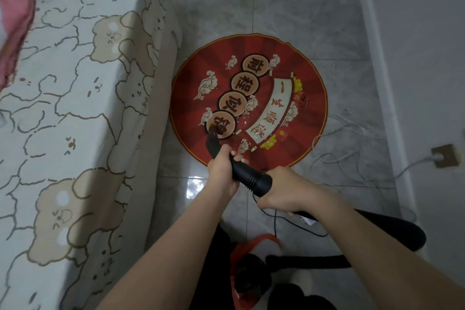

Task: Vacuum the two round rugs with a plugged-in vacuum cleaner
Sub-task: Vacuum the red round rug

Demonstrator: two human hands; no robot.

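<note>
A grey tiled floor [289, 7] runs beside a bed [75, 108] on the left. A round red rug [309, 118] lies on the floor. The left hand [222, 171] grips the black vacuum tube [251, 177] near its front. The right hand [284, 190] holds the fat back part. The nozzle [213, 137] touches the rug's near left side. A white cord [337, 156] goes to a wall socket [444, 155] on the right.

- the floor tiles [289, 7] are showing a glossy, marbled grey finish
- the round rug [312, 98] is looking like flat, matt printed cloth
- the vacuum nozzle [249, 177] is showing ribbed matt black plastic
- the bedsheet [75, 83] is looking like soft printed cloth
</note>
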